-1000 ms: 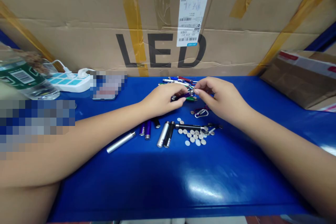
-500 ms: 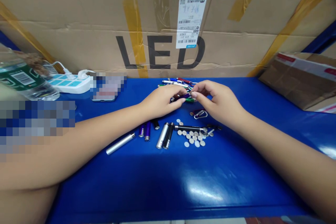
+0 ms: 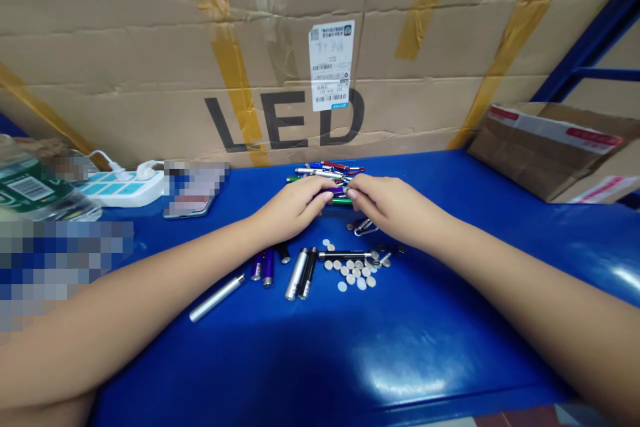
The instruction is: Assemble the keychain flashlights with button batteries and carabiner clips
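Note:
My left hand (image 3: 293, 208) and my right hand (image 3: 387, 207) meet fingertip to fingertip over a pile of small coloured pen torches (image 3: 325, 173) at the back of the blue table (image 3: 350, 347). Both hands are closed in a pinch on a small purple torch (image 3: 336, 192) between them; its middle is mostly hidden by the fingers. In front of the hands lie several metal torch tubes (image 3: 300, 272), a long silver tube (image 3: 217, 297), a black torch (image 3: 345, 255), several button cells (image 3: 355, 273) and a carabiner clip (image 3: 365, 227).
A big cardboard box marked LED (image 3: 285, 121) closes off the back. A white power strip (image 3: 123, 187), a phone (image 3: 190, 203) and a water bottle (image 3: 35, 187) sit at the left. A smaller cardboard box (image 3: 550, 147) lies at the right.
The camera tilted and the view shifted; both hands drew closer together so the fingertips now touch over the purple torch. The parts on the table stayed where they were.

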### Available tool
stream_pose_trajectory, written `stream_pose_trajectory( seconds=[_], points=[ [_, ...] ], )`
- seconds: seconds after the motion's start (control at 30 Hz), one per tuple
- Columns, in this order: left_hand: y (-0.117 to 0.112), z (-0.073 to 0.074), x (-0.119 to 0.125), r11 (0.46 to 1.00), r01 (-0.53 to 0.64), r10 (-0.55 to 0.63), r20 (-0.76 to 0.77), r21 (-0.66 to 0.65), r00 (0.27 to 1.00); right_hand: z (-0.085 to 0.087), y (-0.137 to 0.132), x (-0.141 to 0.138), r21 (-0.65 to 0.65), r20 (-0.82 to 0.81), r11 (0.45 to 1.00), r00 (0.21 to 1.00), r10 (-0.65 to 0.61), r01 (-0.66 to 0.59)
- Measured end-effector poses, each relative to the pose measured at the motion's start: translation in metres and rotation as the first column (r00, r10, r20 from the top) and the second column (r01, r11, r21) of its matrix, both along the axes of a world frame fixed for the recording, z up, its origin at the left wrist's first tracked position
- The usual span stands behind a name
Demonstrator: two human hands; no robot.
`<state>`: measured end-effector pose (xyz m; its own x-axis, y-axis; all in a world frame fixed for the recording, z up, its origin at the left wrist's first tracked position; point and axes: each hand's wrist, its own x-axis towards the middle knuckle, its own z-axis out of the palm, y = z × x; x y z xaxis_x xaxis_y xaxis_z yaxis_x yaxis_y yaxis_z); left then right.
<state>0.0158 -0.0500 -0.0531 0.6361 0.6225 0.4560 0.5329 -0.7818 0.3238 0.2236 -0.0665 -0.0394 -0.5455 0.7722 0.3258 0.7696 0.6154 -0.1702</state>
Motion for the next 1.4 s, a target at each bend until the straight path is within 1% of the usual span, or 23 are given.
stream_pose_trajectory(
  seconds=[0.1, 0.17, 0.27, 0.33, 0.47, 0.63, 0.7, 0.8, 0.97, 1.07, 1.17, 1.23, 1.4],
  points=[
    [0.0, 0.0, -0.001, 0.999, 0.012, -0.012, 0.004, -0.033, 1.0, 0.001, -0.001, -0.001, 0.01, 0.049, 1.0, 0.998, 0.027, -0.028],
    [-0.001, 0.0, -0.002, 0.999, 0.016, -0.016, 0.009, -0.049, 1.0, 0.001, -0.001, -0.002, 0.029, 0.087, 0.999, 0.996, 0.022, -0.025],
    [-0.002, 0.002, -0.003, 0.999, 0.025, -0.024, 0.018, -0.041, 1.0, 0.002, -0.002, -0.005, 0.053, 0.106, 0.999, 0.994, -0.008, 0.002],
    [-0.002, 0.002, -0.003, 0.999, 0.035, -0.035, 0.012, -0.017, 0.999, 0.003, -0.003, -0.006, 0.063, 0.115, 0.998, 0.993, -0.003, -0.005],
    [-0.003, 0.002, -0.003, 0.998, 0.047, -0.046, -0.017, 0.047, 0.999, 0.003, -0.002, -0.004, 0.123, 0.155, 0.991, 0.987, 0.035, -0.054],
    [-0.005, 0.001, -0.002, 0.999, 0.033, -0.032, -0.058, 0.025, 0.998, 0.003, -0.003, 0.004, 0.238, 0.263, 0.955, 0.958, 0.114, -0.179],
    [-0.006, 0.001, -0.002, 0.999, 0.034, -0.033, -0.066, 0.027, 0.997, 0.004, -0.004, 0.006, 0.272, 0.298, 0.94, 0.947, 0.121, -0.206],
    [-0.008, 0.001, -0.003, 0.998, 0.03, -0.025, -0.084, 0.062, 0.996, 0.002, -0.005, 0.006, 0.294, 0.304, 0.927, 0.942, 0.14, -0.233],
    [-0.011, 0.003, -0.005, 0.975, 0.052, -0.02, -0.15, 0.215, 0.989, -0.005, -0.005, 0.004, 0.23, 0.224, 0.949, 0.961, 0.163, -0.214],
    [-0.012, 0.004, -0.005, 0.943, 0.099, -0.05, -0.16, 0.316, 0.986, -0.004, -0.007, 0.002, 0.142, 0.176, 0.974, 0.973, 0.15, -0.176],
    [-0.012, 0.003, -0.005, 0.907, 0.126, -0.071, -0.15, 0.402, 0.986, -0.001, -0.009, 0.002, 0.053, 0.134, 0.986, 0.98, 0.149, -0.158],
    [-0.012, 0.003, -0.005, 0.895, 0.128, -0.075, -0.138, 0.427, 0.988, 0.0, -0.009, 0.002, 0.014, 0.106, 0.987, 0.982, 0.158, -0.16],
    [-0.01, 0.003, -0.006, 0.89, 0.162, -0.126, -0.111, 0.426, 0.986, -0.001, -0.008, 0.003, -0.102, -0.009, 0.979, 0.984, 0.178, -0.178]
  ],
)
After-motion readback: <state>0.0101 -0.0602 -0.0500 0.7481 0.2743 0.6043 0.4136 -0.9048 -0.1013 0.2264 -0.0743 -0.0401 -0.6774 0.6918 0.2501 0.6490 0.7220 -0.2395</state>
